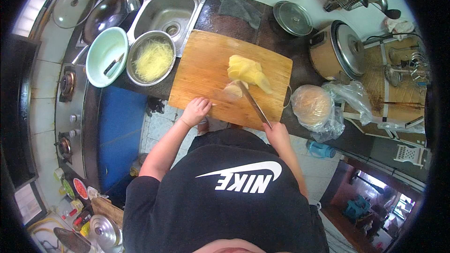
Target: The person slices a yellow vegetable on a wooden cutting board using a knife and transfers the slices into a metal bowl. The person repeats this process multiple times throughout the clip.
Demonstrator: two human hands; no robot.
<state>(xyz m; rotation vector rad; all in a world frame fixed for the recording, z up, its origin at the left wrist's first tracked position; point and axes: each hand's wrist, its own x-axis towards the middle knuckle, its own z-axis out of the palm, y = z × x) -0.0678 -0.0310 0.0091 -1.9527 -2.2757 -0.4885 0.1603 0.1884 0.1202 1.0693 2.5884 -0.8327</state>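
Note:
My right hand (277,134) grips the handle of a kitchen knife (255,103). The blade slants across the wooden cutting board (200,63), its far end at a few slices (233,88) that look like potato. Just beyond lies an overlapping pile of pale yellow potato slices (246,70). At the board's near left edge rests my left hand (196,111), fingers bent and close together. A small pale scrap (214,104) is by its fingertips; whether the hand holds it is unclear.
Left of the board stand a metal bowl (130,66) of yellow shreds and a pale green basin (92,59) with a small knife (113,66). Behind them is a steel sink (149,14). To the right are a rice cooker (325,54) and a plastic-wrapped round item (311,105).

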